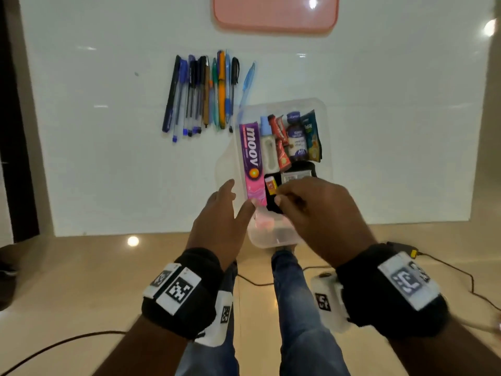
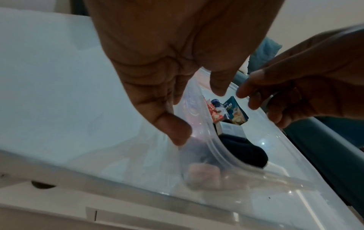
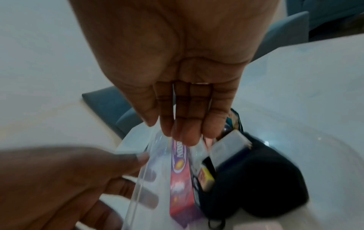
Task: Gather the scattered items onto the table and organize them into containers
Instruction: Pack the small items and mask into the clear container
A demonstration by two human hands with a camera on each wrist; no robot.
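Observation:
A clear plastic container (image 1: 326, 126) sits at the table's front edge, its near end past the edge. It holds a pink moov box (image 1: 252, 158), a white spray bottle (image 1: 268, 150), sachets, a small dark bottle (image 1: 295, 142), a black pouch (image 1: 307, 168) and a small eraser (image 1: 270, 184). My left hand (image 1: 240, 195) grips the container's left wall (image 2: 199, 124), thumb at the rim and fingers outside. My right hand (image 1: 287, 196) hovers over the near contents with straight fingers (image 3: 183, 132) pointing down, holding nothing I can see.
Several pens (image 1: 206, 93) lie in a row on the white table (image 1: 108, 158), left of and behind the container. A pink lid or tray (image 1: 276, 14) lies at the far edge. Cables run over the floor below. Blue chairs (image 3: 106, 101) stand beyond the table.

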